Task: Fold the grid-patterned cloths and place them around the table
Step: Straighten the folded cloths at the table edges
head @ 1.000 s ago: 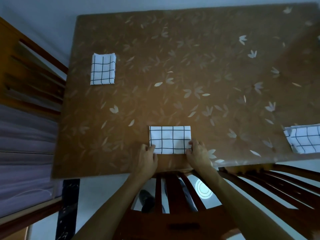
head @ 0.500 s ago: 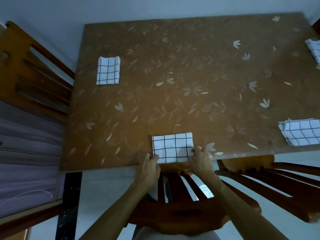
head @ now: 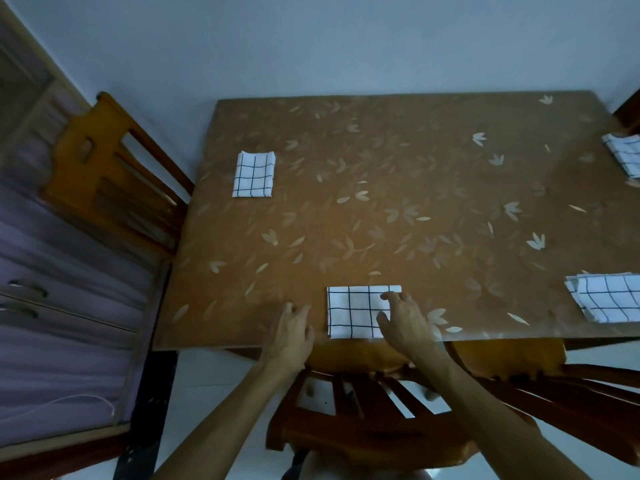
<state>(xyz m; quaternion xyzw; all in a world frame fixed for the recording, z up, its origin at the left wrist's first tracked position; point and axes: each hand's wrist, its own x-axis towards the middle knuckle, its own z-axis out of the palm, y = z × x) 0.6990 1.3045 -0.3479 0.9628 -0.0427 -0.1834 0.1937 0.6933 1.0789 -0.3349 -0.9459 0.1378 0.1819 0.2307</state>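
A folded white cloth with a black grid (head: 353, 311) lies flat at the near edge of the brown leaf-patterned table (head: 381, 202). My right hand (head: 405, 323) rests over its right part with fingers spread and relaxed. To the cloth's left my left hand (head: 291, 334) lies on the bare table, fingers straight, apart from the cloth. Another folded grid cloth (head: 253, 174) sits at the far left. A third (head: 609, 297) lies at the near right edge, and a fourth (head: 625, 157) at the far right, cut off by the frame.
A wooden chair (head: 363, 420) stands right under my arms at the near edge. Another chair (head: 114, 174) stands at the table's left side, and a third (head: 588, 386) at the near right. Purple drawers (head: 62, 306) fill the left. A pale wall runs behind the table.
Both hands have let go of the near cloth's lower corners. My left hand slid off to the left onto the table, and my right hand moved up over the cloth. The view pulled back.
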